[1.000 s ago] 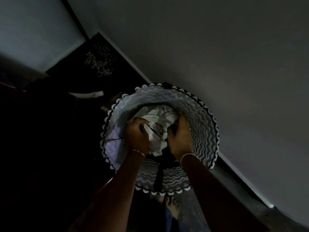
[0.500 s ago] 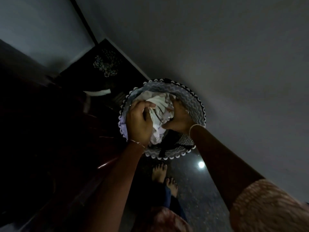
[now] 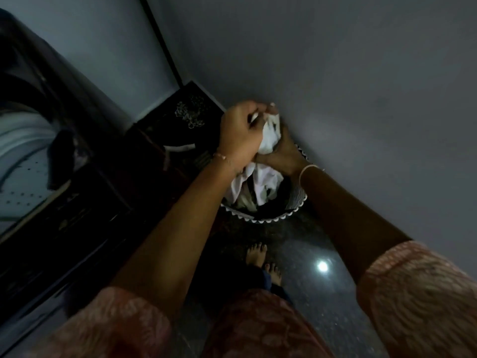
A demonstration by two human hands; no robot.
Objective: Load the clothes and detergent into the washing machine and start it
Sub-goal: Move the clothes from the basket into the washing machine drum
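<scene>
Above one laundry basket [image 3: 260, 219]: two hands, left hand [image 3: 238, 136] and right hand [image 3: 282, 156], fingers of both curled round one white clothes bundle [image 3: 269, 140], lower end hanging into basket; one washing machine [image 3: 23, 161] at left, drum open

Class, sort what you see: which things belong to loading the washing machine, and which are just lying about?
Belong to the job: white clothes, gripped by the left hand and right hand; laundry basket; washing machine.
Lying about: pale tangle on the dark stand in the corner; white strip nearby.
</scene>
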